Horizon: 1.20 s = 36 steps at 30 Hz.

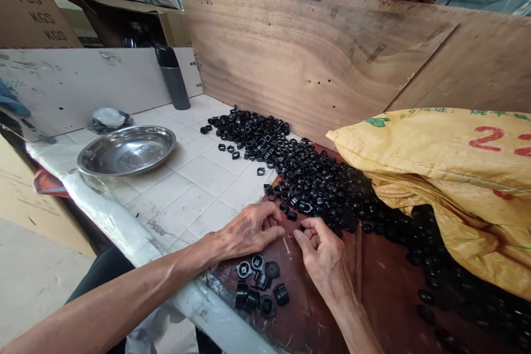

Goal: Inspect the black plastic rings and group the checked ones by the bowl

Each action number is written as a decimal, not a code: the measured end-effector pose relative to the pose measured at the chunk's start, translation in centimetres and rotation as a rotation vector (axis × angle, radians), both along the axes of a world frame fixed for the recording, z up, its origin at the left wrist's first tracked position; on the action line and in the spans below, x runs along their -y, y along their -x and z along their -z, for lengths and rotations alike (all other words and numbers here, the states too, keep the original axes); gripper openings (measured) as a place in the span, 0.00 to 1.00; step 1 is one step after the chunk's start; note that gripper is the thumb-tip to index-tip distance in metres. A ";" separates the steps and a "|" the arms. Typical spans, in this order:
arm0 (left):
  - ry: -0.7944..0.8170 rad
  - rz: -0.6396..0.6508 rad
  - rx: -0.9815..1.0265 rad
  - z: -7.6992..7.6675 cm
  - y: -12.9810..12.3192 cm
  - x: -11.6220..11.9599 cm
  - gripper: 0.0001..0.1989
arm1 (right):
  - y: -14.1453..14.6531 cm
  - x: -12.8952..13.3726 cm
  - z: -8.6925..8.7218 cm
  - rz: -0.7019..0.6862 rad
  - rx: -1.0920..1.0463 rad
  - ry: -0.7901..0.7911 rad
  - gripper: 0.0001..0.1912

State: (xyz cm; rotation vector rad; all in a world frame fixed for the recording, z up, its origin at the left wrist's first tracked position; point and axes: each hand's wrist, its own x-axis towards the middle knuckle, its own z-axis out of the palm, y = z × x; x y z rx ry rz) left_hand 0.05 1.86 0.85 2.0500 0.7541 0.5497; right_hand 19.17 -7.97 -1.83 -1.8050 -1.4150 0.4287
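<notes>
My left hand (254, 229) is curled just above the brown board, thumb and fingers drawn together; whatever may be inside is hidden. Facing it, my right hand (322, 243) has its thumb and bent fingers pinched close, and I cannot make out anything between them. A small gap separates the two hands. Beyond my fingertips spreads a large heap of small black plastic rings (305, 174). Below my left wrist lies a small group of black plastic caps (261, 282), some with round open faces turned up.
A shiny metal bowl (126, 150) sits on the white tiled surface (207, 177) at left, near a dark flask (176, 86). A yellow woven sack (435, 155) lies at right, with more black parts around its mouth. A wooden panel (290, 55) stands along the back.
</notes>
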 end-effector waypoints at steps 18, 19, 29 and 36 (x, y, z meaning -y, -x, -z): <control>-0.198 -0.356 -0.013 2.3 -1.7 -0.7 0.03 | -1.7 -0.3 0.1 0.191 0.217 -0.091 0.07; -0.177 -0.323 0.012 2.0 -1.5 -0.5 0.04 | -1.7 -0.4 0.0 0.177 0.232 -0.095 0.09; -0.270 0.243 0.030 2.7 -1.0 -0.5 0.13 | -1.8 -0.7 1.5 0.013 0.251 -0.082 0.07; 0.232 -0.009 0.199 2.2 -1.1 0.0 0.15 | -1.1 -0.1 -0.2 0.033 -0.138 -0.010 0.13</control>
